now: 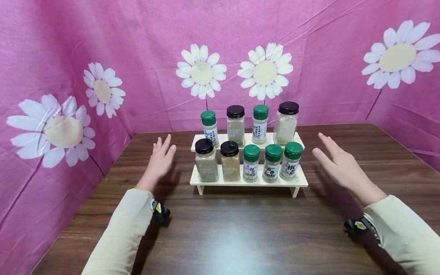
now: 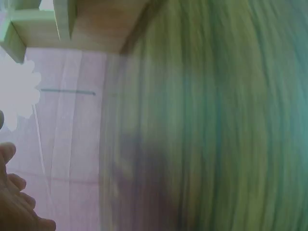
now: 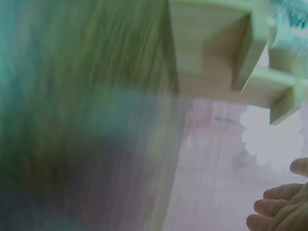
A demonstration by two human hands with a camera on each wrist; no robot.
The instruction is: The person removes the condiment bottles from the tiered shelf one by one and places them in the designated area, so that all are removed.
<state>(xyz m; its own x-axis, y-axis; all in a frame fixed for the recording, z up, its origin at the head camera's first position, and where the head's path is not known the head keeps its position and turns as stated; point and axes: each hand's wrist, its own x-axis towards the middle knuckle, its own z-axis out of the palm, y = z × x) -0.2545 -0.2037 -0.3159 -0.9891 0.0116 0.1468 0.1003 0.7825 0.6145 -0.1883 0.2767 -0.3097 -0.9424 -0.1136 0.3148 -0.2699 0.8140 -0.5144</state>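
Note:
A two-step pale wooden rack (image 1: pixel 220 183) stands mid-table in the head view, bearing spice jars. Its front step holds two black-lidded square jars, one greenish (image 1: pixel 207 168) and one tan (image 1: pixel 231 168), then three green-capped shakers (image 1: pixel 251 170). On the back step, green-capped shakers (image 1: pixel 259 128) alternate with black-lidded jars (image 1: pixel 235 128). My left hand (image 1: pixel 160 158) hovers left of the rack, fingers extended, holding nothing. To the rack's right, my right hand (image 1: pixel 343 168) is likewise extended and empty. Fingers (image 3: pixel 281 204) show at the right wrist view's corner, below the rack's side.
Dark brown wood-grain table (image 1: pixel 220 236) lies under everything. A pink cloth (image 1: pixel 148 76) printed with large white daisies hangs behind the table and along both sides. Each wrist wears a small black camera (image 1: pixel 160 212) over a cream sleeve.

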